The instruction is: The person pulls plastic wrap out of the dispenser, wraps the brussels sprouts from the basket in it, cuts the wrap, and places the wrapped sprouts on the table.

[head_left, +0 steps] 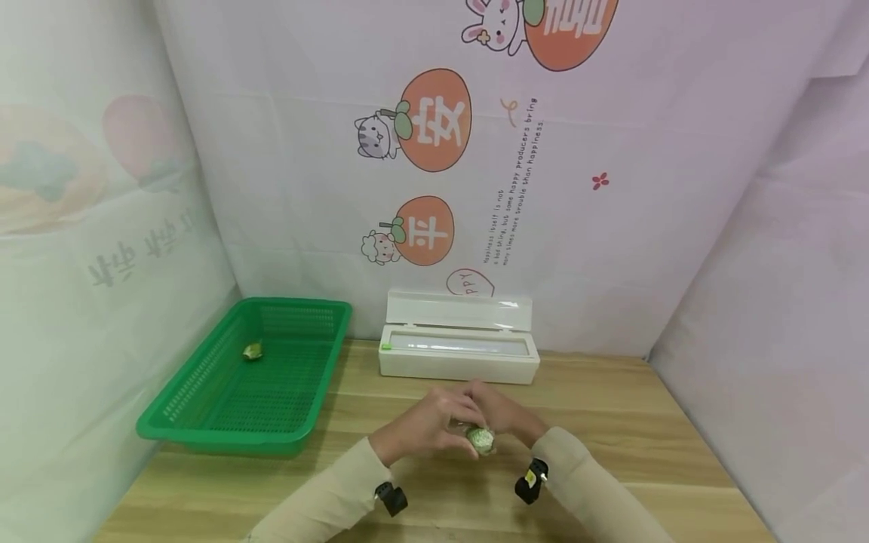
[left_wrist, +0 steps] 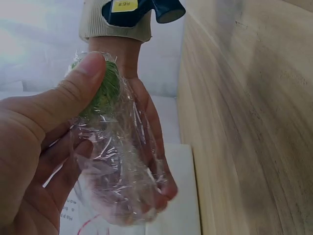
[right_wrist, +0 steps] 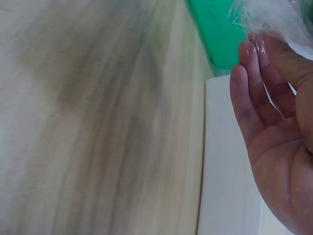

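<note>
A small green, finely streaked piece point(left_wrist: 108, 90) is wrapped in loose clear plastic film point(left_wrist: 115, 161); its exact kind does not show. My left hand point(head_left: 431, 428) pinches it, the thumb point(left_wrist: 80, 81) pressing on the near side and the fingers behind. Close against it, my right hand point(right_wrist: 279, 132) has its thumb and fingertips together at the edge of the film, the other fingers only slightly bent. In the head view the green end point(head_left: 481, 440) faces up between both hands, above the wooden table, and the left hand hides part of the right.
Behind the hands stands a long white cling film dispenser point(head_left: 458, 367), its clear lid point(head_left: 458, 311) raised. To the left, a green plastic basket point(head_left: 224, 435) holds one small yellow-green piece point(head_left: 253, 351). Printed white cloth point(head_left: 305, 173) encloses the wooden table point(head_left: 597, 407) at back and sides.
</note>
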Available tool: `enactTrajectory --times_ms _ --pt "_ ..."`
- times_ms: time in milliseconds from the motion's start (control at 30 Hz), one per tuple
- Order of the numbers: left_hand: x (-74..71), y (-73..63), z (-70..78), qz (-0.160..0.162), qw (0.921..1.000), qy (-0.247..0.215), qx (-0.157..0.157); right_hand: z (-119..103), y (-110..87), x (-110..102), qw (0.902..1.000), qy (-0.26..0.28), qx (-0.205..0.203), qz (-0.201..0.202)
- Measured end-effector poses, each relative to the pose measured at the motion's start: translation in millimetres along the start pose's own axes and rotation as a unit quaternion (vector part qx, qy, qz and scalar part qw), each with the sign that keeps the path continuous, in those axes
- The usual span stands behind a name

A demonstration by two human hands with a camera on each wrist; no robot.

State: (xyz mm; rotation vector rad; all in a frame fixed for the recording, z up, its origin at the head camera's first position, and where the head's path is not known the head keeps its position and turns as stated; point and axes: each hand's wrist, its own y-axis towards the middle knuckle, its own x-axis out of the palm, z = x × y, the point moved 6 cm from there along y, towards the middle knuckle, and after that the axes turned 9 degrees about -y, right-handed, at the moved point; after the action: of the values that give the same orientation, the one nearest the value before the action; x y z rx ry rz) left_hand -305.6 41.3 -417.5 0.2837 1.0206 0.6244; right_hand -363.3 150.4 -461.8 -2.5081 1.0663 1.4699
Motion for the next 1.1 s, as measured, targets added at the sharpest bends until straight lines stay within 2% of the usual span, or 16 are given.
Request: enactTrajectory --times_ms 100,167,233,300,400,467,567,667,800,900,1033,1100 --pt "4.1 0.5 1.3 -0.012 0.9999 0.007 -0.008 5.6 -2.4 4.1 0.9998 -0.004 0.02 -0.004" --pt "6.8 1.1 3.0 -0.016 0.9998 0.013 0.0 11.1 -4.9 6.7 0.999 -0.006 0.043 -0.014" --pt "8.8 1.9 4.6 -0.02 0.9996 0.016 0.009 18.3 -7.9 7.7 0.9965 -0.017 0.079 -0.02" --pt "8.6 2.5 5.6 -0.019 0.9995 0.023 0.011 26.8 -12.8 6.1 0.9905 -0.02 0.135 -0.019" --pt "3.6 1.1 2.3 -0.015 0.9986 0.047 -0.018 39.2 -24.0 -1.4 0.9745 -0.018 0.224 0.003" --pt "-1.8 -2.9 -5.0 -0.006 0.9967 0.064 -0.05 42.3 -29.8 -7.2 0.9674 0.014 0.252 0.021" --pt "-10.0 -11.4 -21.4 0.008 0.9914 0.09 -0.095 40.2 -31.6 -14.0 0.9677 0.073 0.239 0.033" --pt "-16.1 -18.3 -36.5 0.023 0.987 0.105 -0.119 34.1 -29.9 -17.1 0.9685 0.107 0.222 0.033" --pt "-19.9 -23.3 -49.6 0.036 0.9827 0.117 -0.139 24.1 -27.3 -16.0 0.9704 0.05 0.233 0.041" --pt "-19.2 -25.1 -55.4 0.04 0.9803 0.122 -0.15 18.1 -23.1 -8.3 0.9757 0.023 0.215 0.038" --pt "-15.7 -24.2 -57.1 0.045 0.9806 0.128 -0.141 15.8 -19.8 0.7 0.98 0.045 0.19 0.04" --pt "-14.3 -23.8 -57.6 0.046 0.9818 0.127 -0.133 17.1 -20.3 1.2 0.9792 0.049 0.191 0.047"
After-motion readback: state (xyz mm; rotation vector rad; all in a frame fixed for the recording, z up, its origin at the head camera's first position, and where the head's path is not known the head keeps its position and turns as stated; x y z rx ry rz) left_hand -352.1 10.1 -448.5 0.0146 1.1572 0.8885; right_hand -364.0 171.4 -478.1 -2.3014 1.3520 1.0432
